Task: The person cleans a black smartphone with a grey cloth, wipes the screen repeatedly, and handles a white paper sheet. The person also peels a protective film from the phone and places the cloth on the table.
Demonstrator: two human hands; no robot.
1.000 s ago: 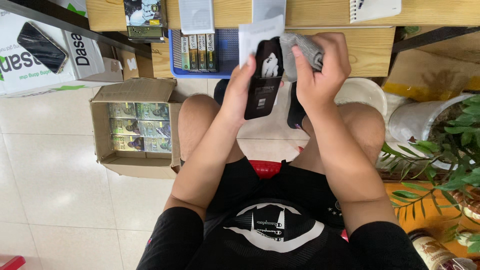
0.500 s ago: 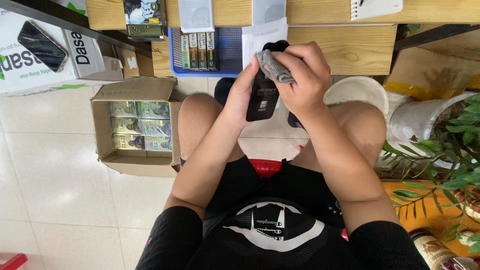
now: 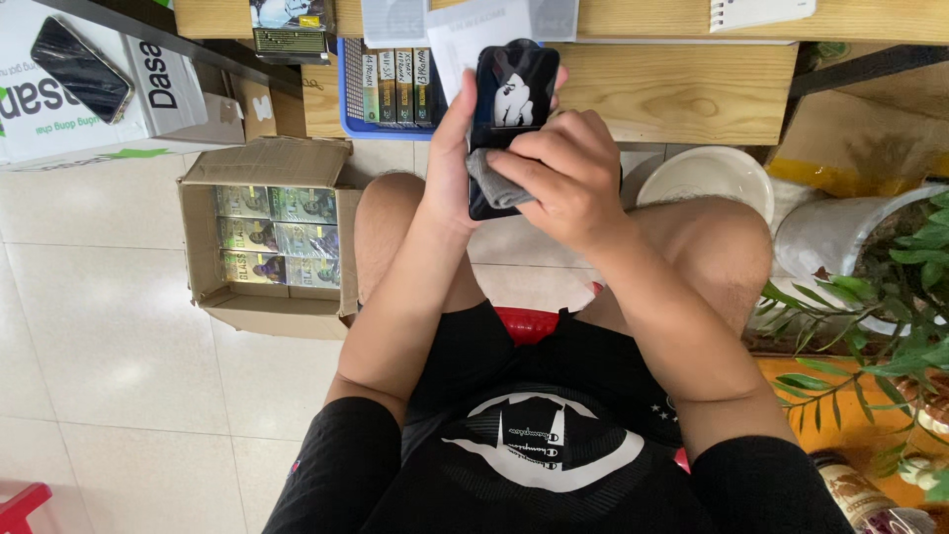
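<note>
My left hand (image 3: 450, 158) holds a black phone (image 3: 511, 99) upright over my knees, its glossy face toward me. My right hand (image 3: 563, 178) presses a small grey cloth (image 3: 491, 188) against the lower part of the phone's face. Both forearms rise from my lap, where I sit in black shorts and a black shirt.
An open cardboard box (image 3: 272, 237) of flat green packages stands on the tiled floor at left. A white box with another phone (image 3: 81, 67) on top sits at far left. A wooden shelf (image 3: 672, 74) with a blue tray (image 3: 390, 89), a white bowl (image 3: 707, 178) and a potted plant (image 3: 890, 287) lie ahead and right.
My right hand with the grey cloth has slid down from the phone's top to its lower half. The phone's upper face is now uncovered.
</note>
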